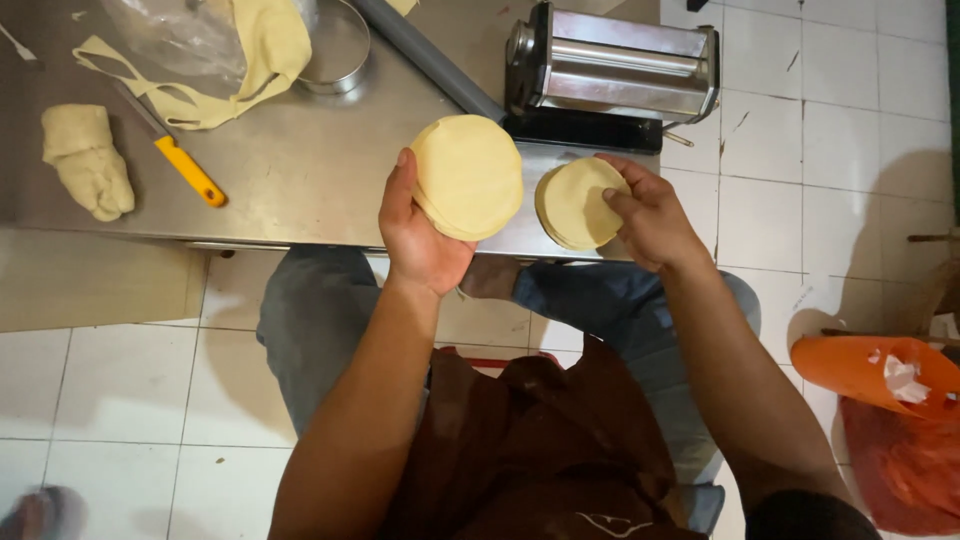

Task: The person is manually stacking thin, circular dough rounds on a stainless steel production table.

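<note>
My left hand [420,235] holds a stack of round pale-yellow dough discs [468,176], tilted up above the front edge of the steel table [300,180]. My right hand [650,215] rests its fingers on a second, smaller stack of dough discs [575,205] that lies on the table near its front right corner. The two stacks sit side by side and are slightly apart.
A metal pasta roller [610,70] stands behind the discs. A yellow-handled knife [185,168], a dough lump [88,160], dough trimmings [250,60], a clear plastic bag [180,40] and a round metal cutter ring [338,50] lie to the left. An orange bag [880,380] is on the tiled floor at right.
</note>
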